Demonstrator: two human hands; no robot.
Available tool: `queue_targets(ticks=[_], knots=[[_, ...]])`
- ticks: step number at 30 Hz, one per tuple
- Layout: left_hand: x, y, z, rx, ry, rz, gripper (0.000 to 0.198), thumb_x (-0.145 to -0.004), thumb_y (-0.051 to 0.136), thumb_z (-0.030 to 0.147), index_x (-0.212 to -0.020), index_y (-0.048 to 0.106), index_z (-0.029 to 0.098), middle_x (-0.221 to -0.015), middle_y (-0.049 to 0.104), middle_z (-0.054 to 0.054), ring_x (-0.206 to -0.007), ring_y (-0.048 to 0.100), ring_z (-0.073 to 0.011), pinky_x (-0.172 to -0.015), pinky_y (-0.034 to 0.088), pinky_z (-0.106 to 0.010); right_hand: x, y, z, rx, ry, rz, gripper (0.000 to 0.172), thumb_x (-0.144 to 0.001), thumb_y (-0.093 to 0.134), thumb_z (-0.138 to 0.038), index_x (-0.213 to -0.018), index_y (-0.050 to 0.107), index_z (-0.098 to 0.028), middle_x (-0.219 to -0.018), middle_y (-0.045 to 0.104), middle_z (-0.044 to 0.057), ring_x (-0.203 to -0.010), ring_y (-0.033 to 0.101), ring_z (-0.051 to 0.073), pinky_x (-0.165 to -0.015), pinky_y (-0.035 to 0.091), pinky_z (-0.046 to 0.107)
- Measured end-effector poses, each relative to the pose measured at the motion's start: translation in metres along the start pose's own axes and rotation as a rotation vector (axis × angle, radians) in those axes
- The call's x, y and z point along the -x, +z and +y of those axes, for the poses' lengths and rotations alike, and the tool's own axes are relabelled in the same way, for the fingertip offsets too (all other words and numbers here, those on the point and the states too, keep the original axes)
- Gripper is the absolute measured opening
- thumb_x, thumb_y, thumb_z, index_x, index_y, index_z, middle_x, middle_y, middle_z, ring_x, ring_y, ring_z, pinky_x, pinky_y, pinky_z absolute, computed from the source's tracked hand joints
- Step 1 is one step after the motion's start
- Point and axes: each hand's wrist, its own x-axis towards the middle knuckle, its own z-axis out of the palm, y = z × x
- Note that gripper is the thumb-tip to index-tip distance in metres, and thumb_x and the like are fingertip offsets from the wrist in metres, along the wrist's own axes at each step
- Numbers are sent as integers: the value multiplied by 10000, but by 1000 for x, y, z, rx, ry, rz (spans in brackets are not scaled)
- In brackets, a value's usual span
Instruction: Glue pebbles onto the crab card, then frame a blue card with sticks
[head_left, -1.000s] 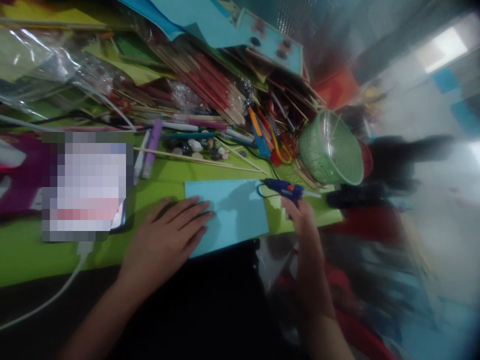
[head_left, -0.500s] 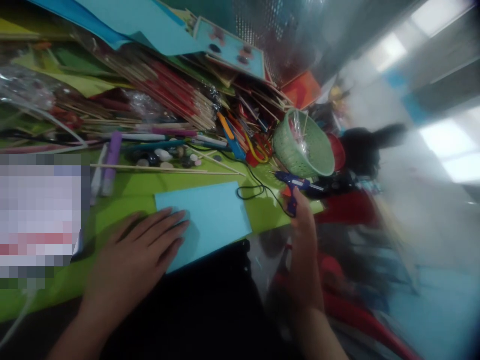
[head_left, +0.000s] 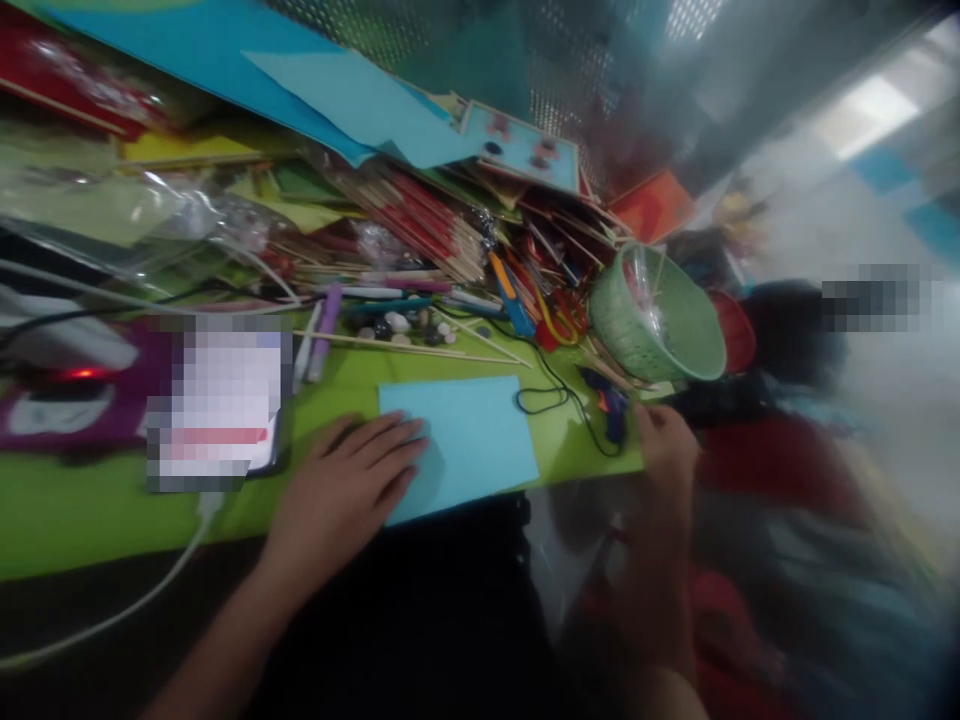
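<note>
My left hand [head_left: 360, 490] lies spread over the left part of a light blue sheet [head_left: 472, 430], fingers apart and holding nothing. The sheet rests on the green table cover near its front edge. A dark blue glue gun [head_left: 613, 408] with an orange part lies right of the sheet, its black cord looped between them. Just right of the gun is my right hand [head_left: 667, 450], fingers curled together as in a pinch. What they hold, if anything, is too blurred to tell.
Behind the sheet are sticks, pebbles [head_left: 386, 325], a purple marker [head_left: 324, 330] and scissors [head_left: 562, 325]. A green basket [head_left: 652, 315] stands at the right. A phone [head_left: 225, 400] with a white cable and a purple power strip [head_left: 67, 410] are at the left.
The view has swung left, showing more of the phone and power strip. My right hand has come off the glue gun's handle to its right side, fingers now curled. My left hand stays on the sheet.
</note>
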Motion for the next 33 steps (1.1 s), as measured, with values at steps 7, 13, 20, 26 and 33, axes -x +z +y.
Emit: queue_targets(ticks=[7, 13, 20, 26, 33], knots=[[-3, -3, 3, 9, -17, -16, 299, -1043, 519, 295, -1251, 734, 290, -1414, 695, -10, -1365, 613, -274, -1178, 395, -525, -2, 7, -101, -212, -590, -202, 212, -954, 632, -367, -967, 783, -219, -986, 769, 74, -905, 691, 231, -851, 521, 358], [-2, -4, 4, 6, -28, -15, 334, -1050, 501, 302, -1314, 700, 260, -1448, 671, -39, -1366, 613, -275, -1175, 416, -535, -12, 58, -174, -162, -822, -483, 186, -971, 603, -195, -1014, 784, -206, -1062, 764, 76, -1003, 697, 218, -901, 495, 323], [-6, -13, 11, -2, -71, -11, 330, -1051, 517, 309, -1328, 688, 257, -1464, 659, -34, -1380, 598, -270, -1215, 375, -550, -16, 73, -203, 324, -931, -528, 164, -999, 586, -193, -1005, 747, -161, -1052, 732, 106, -917, 667, 218, -756, 429, 306], [-13, -13, 9, -5, -131, 16, 339, -1034, 546, 289, -1340, 690, 266, -1444, 675, -45, -1355, 618, -277, -1209, 385, -557, -20, 73, -205, 490, -1072, -488, 217, -1036, 502, -172, -1061, 712, -124, -1071, 712, 133, -898, 659, 216, -700, 389, 305], [-13, -10, 8, -44, -193, 58, 310, -1040, 537, 294, -1290, 717, 261, -1393, 710, -46, -1294, 661, -267, -1176, 416, -539, -20, 73, -177, 385, -1128, -322, 314, -1074, 414, -257, -998, 699, -148, -939, 703, 109, -666, 580, 171, -598, 314, 313]])
